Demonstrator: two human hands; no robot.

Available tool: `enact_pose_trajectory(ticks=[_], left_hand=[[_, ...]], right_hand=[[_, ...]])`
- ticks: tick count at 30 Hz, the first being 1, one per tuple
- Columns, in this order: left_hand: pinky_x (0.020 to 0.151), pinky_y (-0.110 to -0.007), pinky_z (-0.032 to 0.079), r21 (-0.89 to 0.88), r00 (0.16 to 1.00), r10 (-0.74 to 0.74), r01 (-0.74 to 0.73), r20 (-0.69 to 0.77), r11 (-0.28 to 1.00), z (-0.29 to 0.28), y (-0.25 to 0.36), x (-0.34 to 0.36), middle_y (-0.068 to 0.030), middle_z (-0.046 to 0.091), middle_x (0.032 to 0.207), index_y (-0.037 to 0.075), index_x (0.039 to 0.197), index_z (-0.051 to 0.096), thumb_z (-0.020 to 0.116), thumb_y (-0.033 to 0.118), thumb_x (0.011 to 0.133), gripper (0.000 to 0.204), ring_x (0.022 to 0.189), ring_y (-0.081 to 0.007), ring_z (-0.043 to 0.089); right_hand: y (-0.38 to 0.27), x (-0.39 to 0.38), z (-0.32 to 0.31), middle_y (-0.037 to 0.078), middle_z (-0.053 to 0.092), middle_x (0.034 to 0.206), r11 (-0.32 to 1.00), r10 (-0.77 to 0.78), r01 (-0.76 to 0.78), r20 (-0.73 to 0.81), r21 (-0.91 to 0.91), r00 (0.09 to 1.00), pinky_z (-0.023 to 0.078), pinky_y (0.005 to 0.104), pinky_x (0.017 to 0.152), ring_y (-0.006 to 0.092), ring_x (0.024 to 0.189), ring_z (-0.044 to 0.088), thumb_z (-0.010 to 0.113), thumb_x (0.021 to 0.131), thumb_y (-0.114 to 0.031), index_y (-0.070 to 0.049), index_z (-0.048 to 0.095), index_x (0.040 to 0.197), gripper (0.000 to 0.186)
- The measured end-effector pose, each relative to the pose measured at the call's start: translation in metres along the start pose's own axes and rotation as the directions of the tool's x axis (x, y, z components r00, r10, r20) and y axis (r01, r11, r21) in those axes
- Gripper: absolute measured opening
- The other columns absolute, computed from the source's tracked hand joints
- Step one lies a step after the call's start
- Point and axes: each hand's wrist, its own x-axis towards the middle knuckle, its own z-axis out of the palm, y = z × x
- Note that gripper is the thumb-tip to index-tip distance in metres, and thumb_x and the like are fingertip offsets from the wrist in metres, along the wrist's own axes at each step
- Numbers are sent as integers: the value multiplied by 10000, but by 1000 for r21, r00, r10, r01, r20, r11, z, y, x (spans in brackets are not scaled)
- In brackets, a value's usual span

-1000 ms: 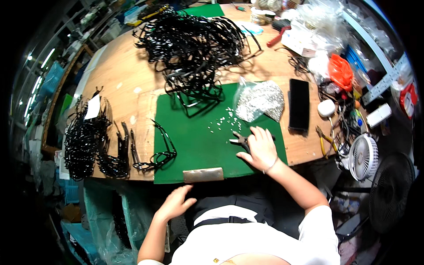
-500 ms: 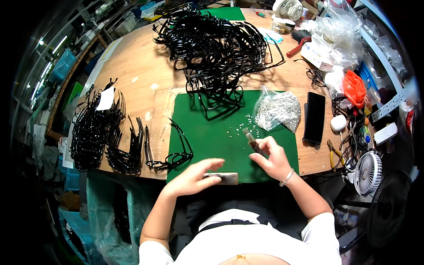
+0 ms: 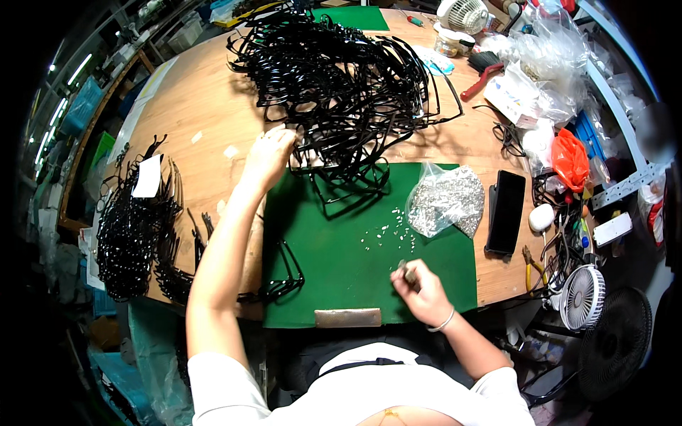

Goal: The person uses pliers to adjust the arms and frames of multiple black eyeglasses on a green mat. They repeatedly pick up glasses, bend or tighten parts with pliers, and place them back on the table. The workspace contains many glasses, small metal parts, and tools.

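Observation:
My left hand (image 3: 268, 160) reaches to the near left edge of a big pile of black eyeglass frames (image 3: 341, 78). Its fingers are bent together against a frame there; which one is unclear. Over the green mat (image 3: 341, 248), my right hand (image 3: 428, 298) is closed around a short dark tool (image 3: 408, 273) with a metallic end, mostly hidden by the fingers. Beyond it lie scattered small silvery pieces (image 3: 386, 228), beside a clear plastic bag (image 3: 444, 202) full of them. A flat metal-topped block (image 3: 348, 317) sits at the mat's near edge. One eyeglass frame (image 3: 284, 280) lies at the mat's left.
More black eyeglass frames (image 3: 135, 238) are stacked at the left, with a white paper (image 3: 148, 176) on top. To the right are a black phone (image 3: 506, 213), yellow-handled pliers (image 3: 529, 270), cables and a small white fan (image 3: 584, 298). Plastic bags (image 3: 550, 64) crowd the far right.
My left hand has left the metal-topped block and moved forward to the frame pile. My right hand, still holding the tool, has turned so its fingers cover more of it. The view has shifted slightly.

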Motion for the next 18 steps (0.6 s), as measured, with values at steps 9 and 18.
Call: enact_pose_trajectory(ticks=[9,18], left_hand=[[488,-268,459,-148,947,-20,-29,-321,989,-51,31,5,-28,537,705,172,1154,487,480,6,785,404,555,-136,520],[506,-120,307,-751,875,-465,215,-136,624,-125,110,-75,-71,509,1070,0,1088,438,414,-49,837,257,584,2,358]], right_hand=[[-4,20,-15,60,512,667,996,61,-54,83,-75,995,397,223,503,77,539,466,558,793,-60,3,527,800,71],[-12,55,-35,126,482,1026,515,-272,415,317,-750,909,472,368,639,288,717,568,581,627,-41,-7,479,955,345]])
